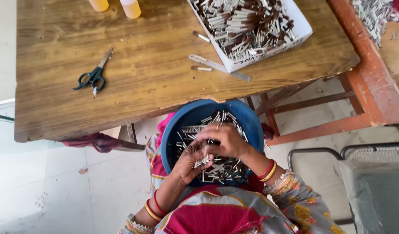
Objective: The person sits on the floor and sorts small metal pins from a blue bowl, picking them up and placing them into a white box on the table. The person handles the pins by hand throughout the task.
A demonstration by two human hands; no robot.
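A round blue bowl (pixel 195 113) rests on my lap, filled with several short white and dark sticks (pixel 223 169). My left hand (pixel 188 162) is cupped over the bowl and grips a small bundle of these sticks (pixel 202 161). My right hand (pixel 225 139) lies over the bundle from the right, its fingers closed on the same sticks. Both wrists wear red and yellow bangles.
A wooden table (pixel 156 73) stands ahead. On it lie black scissors (pixel 93 76), a white tray (pixel 303 30) heaped with sticks, a metal ruler (pixel 219 67), two loose sticks and two orange bottles (pixel 131 8). A metal chair frame (pixel 368 173) stands at the right.
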